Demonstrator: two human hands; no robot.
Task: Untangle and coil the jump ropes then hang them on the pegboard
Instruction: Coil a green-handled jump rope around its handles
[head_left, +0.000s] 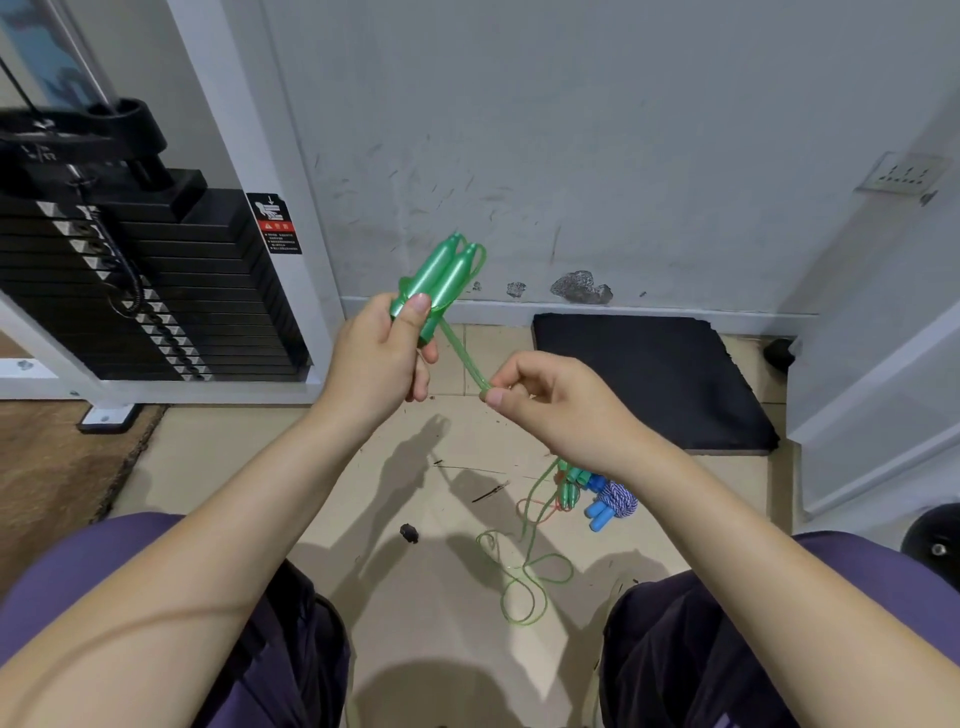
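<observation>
Trouble, as we judge it, lies in the slack: our left hand (379, 358) grips both green handles (441, 283) side by side, and our right hand (550, 397) pinches the doubled green cord (462, 356) just below them. The rest of that cord (530, 577) trails down in loose loops on the floor (457, 639) between our knees, and it passes close to the other ropes (597, 493), a pile with blue handles and a braided cord near the floor's right edge. If we wind too fast, a loop could snag that pile or knot on itself. No pegboard shows here. Tiles cover the floor; a dark mat (649, 379) lies against the scuffed wall (571, 130), and a weight stack (145, 280) stands at the left.
</observation>
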